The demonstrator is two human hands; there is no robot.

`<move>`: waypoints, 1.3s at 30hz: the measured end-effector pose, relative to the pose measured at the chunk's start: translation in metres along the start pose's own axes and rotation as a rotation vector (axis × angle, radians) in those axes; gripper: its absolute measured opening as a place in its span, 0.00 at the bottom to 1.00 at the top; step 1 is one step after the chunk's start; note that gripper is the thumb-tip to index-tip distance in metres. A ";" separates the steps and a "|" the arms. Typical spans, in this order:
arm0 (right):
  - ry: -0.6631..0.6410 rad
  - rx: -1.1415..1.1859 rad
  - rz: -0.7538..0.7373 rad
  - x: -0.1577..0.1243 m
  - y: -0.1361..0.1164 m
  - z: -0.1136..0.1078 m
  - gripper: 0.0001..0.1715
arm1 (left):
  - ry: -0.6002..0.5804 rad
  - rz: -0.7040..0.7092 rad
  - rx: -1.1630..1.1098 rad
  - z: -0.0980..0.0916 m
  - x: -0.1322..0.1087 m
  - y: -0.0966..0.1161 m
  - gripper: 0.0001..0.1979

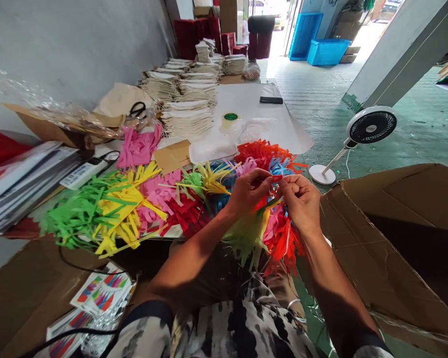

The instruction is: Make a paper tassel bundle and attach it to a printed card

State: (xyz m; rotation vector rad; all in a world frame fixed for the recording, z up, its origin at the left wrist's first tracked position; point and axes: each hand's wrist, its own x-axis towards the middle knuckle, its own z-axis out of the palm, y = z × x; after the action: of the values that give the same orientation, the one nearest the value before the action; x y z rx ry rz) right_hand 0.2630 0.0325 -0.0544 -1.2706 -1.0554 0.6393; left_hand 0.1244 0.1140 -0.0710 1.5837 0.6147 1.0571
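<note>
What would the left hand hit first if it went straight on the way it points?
Probably the right hand, just past the small red piece between it and the left hand; depth is unclear.

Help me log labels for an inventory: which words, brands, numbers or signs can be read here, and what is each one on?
No text is clear enough to quote.
Fan: pale mark on its hub, too small to read.
White oblong item at left: dark print, too blurred.
Printed cards, lower left: coloured pictures; any lettering is too small.
</note>
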 end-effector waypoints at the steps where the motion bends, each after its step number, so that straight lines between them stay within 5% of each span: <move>1: 0.012 -0.012 -0.003 -0.001 -0.001 0.001 0.20 | 0.016 0.019 0.043 0.000 0.000 0.002 0.17; 7: 0.029 -0.099 -0.011 -0.009 -0.008 0.002 0.18 | 0.122 0.170 0.284 -0.002 0.005 0.009 0.10; 22: -0.055 -0.047 0.148 -0.002 -0.001 -0.005 0.23 | 0.132 0.370 0.524 -0.003 0.003 0.005 0.06; 39: -0.058 -0.017 0.119 -0.005 -0.003 -0.005 0.21 | 0.080 0.503 0.537 -0.007 0.001 0.000 0.04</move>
State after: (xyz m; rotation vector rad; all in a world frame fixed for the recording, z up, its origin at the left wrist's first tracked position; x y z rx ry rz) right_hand 0.2651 0.0255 -0.0525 -1.3436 -1.0398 0.7628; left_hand 0.1184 0.1180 -0.0706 2.2499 0.5987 1.4062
